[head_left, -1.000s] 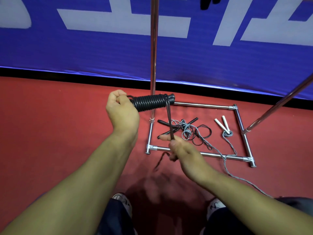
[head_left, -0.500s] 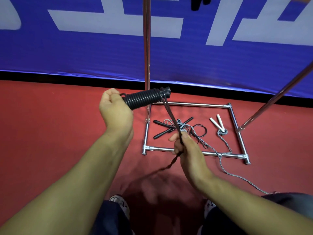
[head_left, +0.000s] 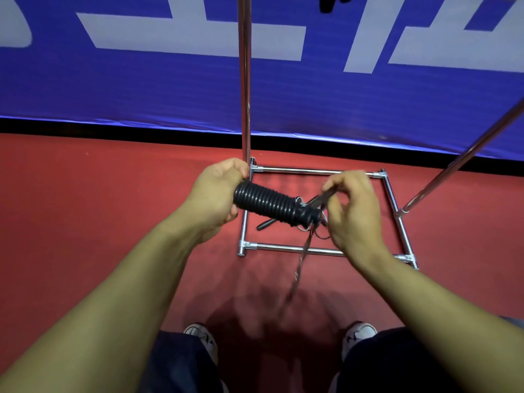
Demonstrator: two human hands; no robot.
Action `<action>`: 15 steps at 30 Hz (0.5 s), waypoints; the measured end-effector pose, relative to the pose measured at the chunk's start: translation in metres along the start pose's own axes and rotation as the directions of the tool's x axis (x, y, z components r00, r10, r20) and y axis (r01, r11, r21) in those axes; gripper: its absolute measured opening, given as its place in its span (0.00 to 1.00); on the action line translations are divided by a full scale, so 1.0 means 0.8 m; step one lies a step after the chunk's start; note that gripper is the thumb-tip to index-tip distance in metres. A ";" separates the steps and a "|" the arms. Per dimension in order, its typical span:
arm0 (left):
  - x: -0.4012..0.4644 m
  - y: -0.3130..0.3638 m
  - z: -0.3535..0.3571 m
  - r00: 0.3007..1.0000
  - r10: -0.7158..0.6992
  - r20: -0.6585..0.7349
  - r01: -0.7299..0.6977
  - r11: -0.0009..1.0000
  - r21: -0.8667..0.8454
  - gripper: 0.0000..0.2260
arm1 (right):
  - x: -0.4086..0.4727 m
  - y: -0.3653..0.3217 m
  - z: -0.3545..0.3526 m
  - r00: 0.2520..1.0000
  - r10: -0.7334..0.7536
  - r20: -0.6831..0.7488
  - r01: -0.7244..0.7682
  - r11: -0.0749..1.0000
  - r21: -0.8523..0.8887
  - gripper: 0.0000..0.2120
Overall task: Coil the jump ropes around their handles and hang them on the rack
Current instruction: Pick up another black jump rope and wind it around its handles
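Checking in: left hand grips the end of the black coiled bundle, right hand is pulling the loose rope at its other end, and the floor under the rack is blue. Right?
Not quite. The head view shows the floor is red; blue is the banner behind. The rest holds: the left hand grips the black coiled bundle, the right hand pulls the loose rope, above the rack.

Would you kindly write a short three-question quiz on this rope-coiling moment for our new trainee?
1. True or false: the black rope is already hanging on the rack.
2. Which hand grips the end of the coiled bundle: (a) the left hand or (b) the right hand?
3. Fill in: the loose rope tail hangs down over the ____ floor.

Key: 1. False; it is held above the rack's base. 2. (a); the right hand pinches the free strand near the other end. 3. Red.
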State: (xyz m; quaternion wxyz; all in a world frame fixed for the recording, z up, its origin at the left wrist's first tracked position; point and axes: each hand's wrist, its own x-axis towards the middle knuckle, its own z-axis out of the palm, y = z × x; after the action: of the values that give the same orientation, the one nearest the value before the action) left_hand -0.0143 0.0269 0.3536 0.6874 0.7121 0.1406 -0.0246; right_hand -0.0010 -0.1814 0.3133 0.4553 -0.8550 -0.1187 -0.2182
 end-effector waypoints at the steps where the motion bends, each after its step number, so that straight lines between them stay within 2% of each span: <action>1: 0.000 -0.003 0.001 1.000 0.030 0.010 -0.031 0.996 0.078 0.16 | 0.004 -0.003 -0.006 0.999 -0.004 -0.033 0.005 1.000 0.031 0.17; 4: 0.004 -0.012 0.006 0.987 0.161 -0.001 -0.154 0.944 0.293 0.15 | 0.010 -0.008 -0.015 0.998 -0.035 -0.060 0.039 0.997 0.060 0.14; 7: 0.011 -0.020 0.012 0.941 0.305 -0.147 -0.227 0.890 0.395 0.14 | 0.003 -0.008 -0.014 0.972 -0.233 -0.034 0.231 0.971 -0.056 0.11; 9: 0.012 -0.024 0.018 0.885 0.361 -0.293 -0.243 0.896 0.371 0.14 | -0.010 -0.010 -0.008 0.929 -0.367 0.044 0.369 0.911 -0.184 0.10; 12: 0.011 -0.029 0.025 0.822 0.343 -0.455 -0.233 0.931 0.281 0.12 | -0.029 -0.012 0.004 0.923 -0.351 0.161 0.386 0.843 -0.375 0.16; 13: 0.011 -0.031 0.025 0.810 0.324 -0.488 -0.228 0.942 0.246 0.11 | -0.031 -0.012 0.006 0.930 -0.324 0.175 0.368 0.839 -0.402 0.15; 15: 0.013 -0.035 0.023 0.794 0.265 -0.547 -0.210 0.964 0.163 0.10 | -0.038 -0.010 0.010 0.932 -0.305 0.197 0.361 0.839 -0.407 0.04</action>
State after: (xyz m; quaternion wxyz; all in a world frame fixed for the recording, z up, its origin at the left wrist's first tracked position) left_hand -0.0082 0.0112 0.3229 0.5786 0.7308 0.2453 0.2666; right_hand -0.0288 -0.1703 0.3000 0.1988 -0.9131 -0.2417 -0.2613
